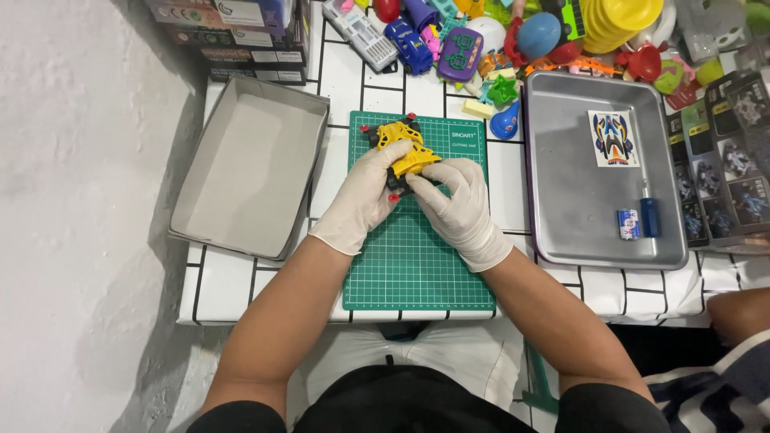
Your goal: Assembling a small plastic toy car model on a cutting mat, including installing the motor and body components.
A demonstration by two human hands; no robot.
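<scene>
Both gloved hands grasp the yellow toy car [405, 152] over the green cutting mat [417, 265], upper centre: left hand [365, 196] steadies, right hand [461, 208] presses. Best keep it low and square, pressing evenly.

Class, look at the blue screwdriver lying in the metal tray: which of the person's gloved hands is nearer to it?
The right hand. It rests on the green cutting mat, on the side toward the metal tray holding the blue screwdriver. The left hand lies farther away, beyond the yellow toy car.
</scene>
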